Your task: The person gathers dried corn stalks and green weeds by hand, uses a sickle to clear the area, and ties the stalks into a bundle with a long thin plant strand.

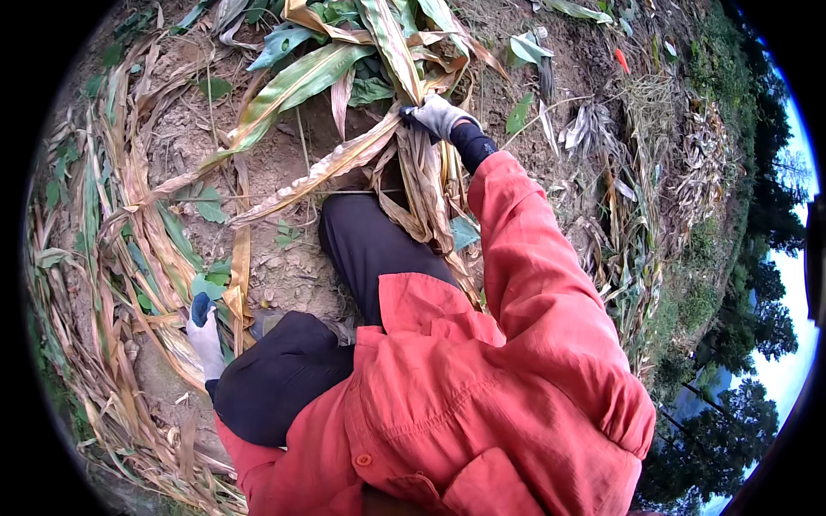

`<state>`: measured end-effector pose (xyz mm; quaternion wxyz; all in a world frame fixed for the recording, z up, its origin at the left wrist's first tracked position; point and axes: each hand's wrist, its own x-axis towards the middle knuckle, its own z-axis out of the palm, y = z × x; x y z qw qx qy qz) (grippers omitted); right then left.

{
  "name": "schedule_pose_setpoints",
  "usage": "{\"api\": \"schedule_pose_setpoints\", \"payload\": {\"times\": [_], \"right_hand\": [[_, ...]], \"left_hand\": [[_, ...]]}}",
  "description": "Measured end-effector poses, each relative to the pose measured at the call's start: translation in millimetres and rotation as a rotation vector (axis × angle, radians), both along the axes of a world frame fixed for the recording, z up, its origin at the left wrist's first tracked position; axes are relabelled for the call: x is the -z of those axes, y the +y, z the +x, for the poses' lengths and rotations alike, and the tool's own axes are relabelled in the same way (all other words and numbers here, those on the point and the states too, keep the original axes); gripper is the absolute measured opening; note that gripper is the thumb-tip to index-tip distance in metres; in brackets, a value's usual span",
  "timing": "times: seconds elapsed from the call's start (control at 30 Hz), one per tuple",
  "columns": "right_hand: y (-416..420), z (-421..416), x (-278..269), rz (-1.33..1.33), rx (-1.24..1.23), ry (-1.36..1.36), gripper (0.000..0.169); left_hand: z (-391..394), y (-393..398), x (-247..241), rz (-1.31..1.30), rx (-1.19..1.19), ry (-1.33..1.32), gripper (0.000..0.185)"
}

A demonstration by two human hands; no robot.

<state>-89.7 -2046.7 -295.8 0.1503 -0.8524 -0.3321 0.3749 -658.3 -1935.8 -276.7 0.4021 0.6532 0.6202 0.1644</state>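
Observation:
My right hand (pixel 439 116), in a white work glove with dark fingertips, is closed around a bundle of dry corn stalks (pixel 419 171). Brown leaves hang below this grip towards my knee, while long yellow-green corn leaves (pixel 310 80) spread out above it. On the left, beside my bent knee, my left hand (pixel 205 335) wears a similar glove with a blue thumb tip. It is against a row of cut corn stalks (pixel 145 238); its fingers are mostly hidden, so their hold is unclear.
Bare brown soil (pixel 284 271) with small green weeds lies between the stalk row and my legs. More dried corn stalks (pixel 629 238) lie in a strip on the right. A small orange-red object (pixel 622 61) is on the ground at upper right. Trees (pixel 716 438) stand beyond the field's edge.

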Motion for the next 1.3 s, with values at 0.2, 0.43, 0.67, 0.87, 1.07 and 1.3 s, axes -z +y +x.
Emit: {"api": "schedule_pose_setpoints", "payload": {"times": [0.2,0.43,0.67,0.87,1.07,1.3], "right_hand": [[16.9,-8.1,-18.7,-0.215,-0.135,-0.049,0.051],[24.8,-35.3,-10.8,-0.336,-0.319,-0.447,0.046],[26.8,-50.3,-20.7,-0.355,-0.291,-0.420,0.051],[30.9,-78.6,-49.6,-0.243,-0.300,-0.599,0.056],[60.3,-100.7,-110.2,0.086,-0.362,-0.761,0.044],[170.1,-235.6,-213.7,0.980,-1.072,-0.956,0.044]], "left_hand": [[-54.6,-25.3,18.3,-0.075,-0.151,-0.031,0.031],[-56.6,-44.6,31.6,0.303,-0.462,0.479,0.053],[-75.8,-15.6,53.9,0.330,-0.424,0.799,0.077],[-124.4,14.2,56.2,0.168,-0.296,0.575,0.054],[-69.3,-26.4,-24.0,0.227,-0.288,0.059,0.033],[-39.3,-106.6,-7.7,0.063,0.061,0.281,0.042]]}}
